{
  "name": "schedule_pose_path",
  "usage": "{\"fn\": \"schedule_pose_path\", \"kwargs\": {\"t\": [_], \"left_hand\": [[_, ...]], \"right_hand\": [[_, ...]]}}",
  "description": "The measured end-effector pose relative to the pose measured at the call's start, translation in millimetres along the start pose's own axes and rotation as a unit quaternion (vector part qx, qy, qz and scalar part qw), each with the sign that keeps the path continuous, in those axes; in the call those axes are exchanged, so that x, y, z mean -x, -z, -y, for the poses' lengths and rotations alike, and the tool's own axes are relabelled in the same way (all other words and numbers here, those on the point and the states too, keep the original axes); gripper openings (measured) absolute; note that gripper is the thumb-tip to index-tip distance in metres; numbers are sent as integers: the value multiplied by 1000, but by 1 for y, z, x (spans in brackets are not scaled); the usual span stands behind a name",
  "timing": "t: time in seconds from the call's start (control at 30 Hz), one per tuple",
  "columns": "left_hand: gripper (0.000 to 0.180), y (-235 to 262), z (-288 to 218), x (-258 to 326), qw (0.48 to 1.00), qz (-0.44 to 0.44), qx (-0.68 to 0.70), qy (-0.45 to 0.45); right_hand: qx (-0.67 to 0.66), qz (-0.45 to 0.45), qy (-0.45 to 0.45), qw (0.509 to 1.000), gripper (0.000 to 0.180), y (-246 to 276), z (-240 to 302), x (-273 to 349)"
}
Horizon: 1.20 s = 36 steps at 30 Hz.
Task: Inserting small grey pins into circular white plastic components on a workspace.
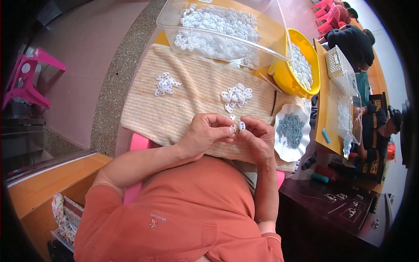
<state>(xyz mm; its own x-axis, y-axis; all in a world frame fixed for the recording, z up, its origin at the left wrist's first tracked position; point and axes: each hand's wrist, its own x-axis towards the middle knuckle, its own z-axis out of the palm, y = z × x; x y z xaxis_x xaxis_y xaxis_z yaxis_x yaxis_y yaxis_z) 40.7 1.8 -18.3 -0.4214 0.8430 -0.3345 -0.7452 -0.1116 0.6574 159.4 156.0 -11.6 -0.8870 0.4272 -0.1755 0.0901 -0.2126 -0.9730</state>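
Observation:
Close together over the near edge of a striped beige towel point(187, 105), both my hands are closed in a pinch. My left hand point(203, 133) grips a small white plastic piece point(235, 128) between thumb and fingertips. My right hand point(259, 139) pinches a white oval plastic piece with holes point(242, 125), right beside it. Just beyond my fingers, a loose white piece point(232, 117) lies below a small heap of white oval pieces point(238, 95). Farther left on the towel is another heap of small white pieces point(166, 84).
A clear plastic bin point(273, 46) of white pieces stands at the far side. To its right is a yellow bucket point(317, 65), also filled. A white wavy-rimmed plate point(283, 153) of small grey parts sits near my right hand. Other people work at tables on the right.

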Motion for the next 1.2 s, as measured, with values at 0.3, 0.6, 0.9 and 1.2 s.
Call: {"fn": "schedule_pose_path", "kwargs": {"t": [0.3, 0.6, 0.9, 1.2], "left_hand": [[16, -1, -1, 0, 1000, 1, -17, 2], [16, 1, 1, 0, 1000, 5, -15, 2], [16, 2, 2, -2, 1000, 8, -11, 5], [16, 1, 1, -1, 1000, 15, -27, -2]], "right_hand": [[-33, 11, -1, 999, 33, 0, -3, 1], [-19, 17, 12, 1000, 32, -1, -2, 1], [-37, 23, 24, 999, 32, -3, -3, 0], [-42, 39, 31, 998, 31, -2, -2, 0]]}}
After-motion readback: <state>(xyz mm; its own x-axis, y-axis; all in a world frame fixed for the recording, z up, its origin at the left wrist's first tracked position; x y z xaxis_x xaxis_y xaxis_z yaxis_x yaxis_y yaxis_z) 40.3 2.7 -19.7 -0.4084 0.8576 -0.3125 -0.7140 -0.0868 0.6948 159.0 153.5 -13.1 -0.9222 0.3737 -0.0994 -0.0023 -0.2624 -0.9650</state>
